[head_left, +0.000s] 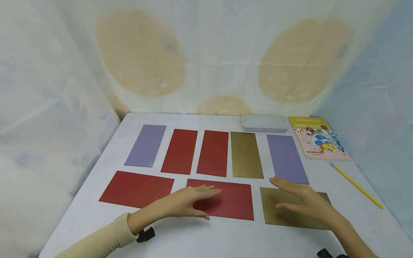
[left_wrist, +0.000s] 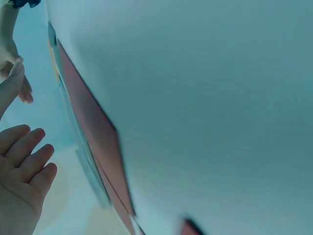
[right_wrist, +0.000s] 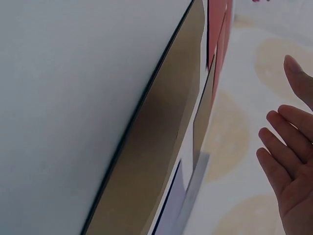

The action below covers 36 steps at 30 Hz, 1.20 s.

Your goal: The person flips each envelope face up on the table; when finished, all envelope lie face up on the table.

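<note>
Hovering relaxed, your left hand (head_left: 190,200) and right hand (head_left: 304,200) grip nothing. Low sweeps could skew the near-right gold card (head_left: 290,219).

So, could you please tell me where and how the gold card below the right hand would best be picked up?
Probably by its near long edge: the gold card lies flat and thin on the table, so the right hand could come from the person's side and pinch that edge, thumb beneath. No other card borders it there.
</note>
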Tool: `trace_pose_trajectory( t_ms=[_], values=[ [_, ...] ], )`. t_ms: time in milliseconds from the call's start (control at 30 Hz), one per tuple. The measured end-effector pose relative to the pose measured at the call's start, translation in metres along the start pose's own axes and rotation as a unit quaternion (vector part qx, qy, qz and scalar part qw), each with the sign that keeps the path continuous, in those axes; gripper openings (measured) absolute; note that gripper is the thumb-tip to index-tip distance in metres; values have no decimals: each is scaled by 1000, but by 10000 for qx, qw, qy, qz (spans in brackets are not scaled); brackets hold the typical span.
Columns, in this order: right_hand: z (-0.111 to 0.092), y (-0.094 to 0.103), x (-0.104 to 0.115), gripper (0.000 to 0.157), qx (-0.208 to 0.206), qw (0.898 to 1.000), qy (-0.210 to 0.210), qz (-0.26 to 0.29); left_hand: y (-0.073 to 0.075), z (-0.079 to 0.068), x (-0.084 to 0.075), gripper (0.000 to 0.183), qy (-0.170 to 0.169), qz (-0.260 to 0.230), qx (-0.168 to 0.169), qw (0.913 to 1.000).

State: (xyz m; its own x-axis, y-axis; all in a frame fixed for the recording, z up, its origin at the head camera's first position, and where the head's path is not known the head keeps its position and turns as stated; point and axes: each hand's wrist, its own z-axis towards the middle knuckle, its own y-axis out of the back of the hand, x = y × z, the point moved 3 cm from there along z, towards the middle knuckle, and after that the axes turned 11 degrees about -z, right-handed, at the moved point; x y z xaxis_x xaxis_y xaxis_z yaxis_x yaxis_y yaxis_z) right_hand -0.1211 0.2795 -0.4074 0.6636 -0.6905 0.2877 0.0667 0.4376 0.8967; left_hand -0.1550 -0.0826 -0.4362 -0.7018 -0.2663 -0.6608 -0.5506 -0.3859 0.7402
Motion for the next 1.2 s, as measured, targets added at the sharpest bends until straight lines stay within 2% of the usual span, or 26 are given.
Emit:
trace_pose_trajectory(
  t_ms=[267,367,500,733,933,1200],
  values=[
    [26,-22,14,69,877,9960,142,97,10,-36,13,78,716,48,-293,9970],
    [35,-29,19,69,1201,9922,273,181,13,-47,16,78,863,145,-375,9955],
    [45,-36,25,69,1435,9883,478,203,13,-57,21,77,885,255,-399,9949],
    [57,-51,28,68,1721,9840,413,187,11,-59,28,75,767,355,-456,9954],
    [60,-62,27,67,2037,9783,234,284,10,-58,31,74,735,463,-292,9958],
    [58,-67,26,66,2263,9736,67,280,12,-54,31,78,1063,628,0,9923]
  ],
)
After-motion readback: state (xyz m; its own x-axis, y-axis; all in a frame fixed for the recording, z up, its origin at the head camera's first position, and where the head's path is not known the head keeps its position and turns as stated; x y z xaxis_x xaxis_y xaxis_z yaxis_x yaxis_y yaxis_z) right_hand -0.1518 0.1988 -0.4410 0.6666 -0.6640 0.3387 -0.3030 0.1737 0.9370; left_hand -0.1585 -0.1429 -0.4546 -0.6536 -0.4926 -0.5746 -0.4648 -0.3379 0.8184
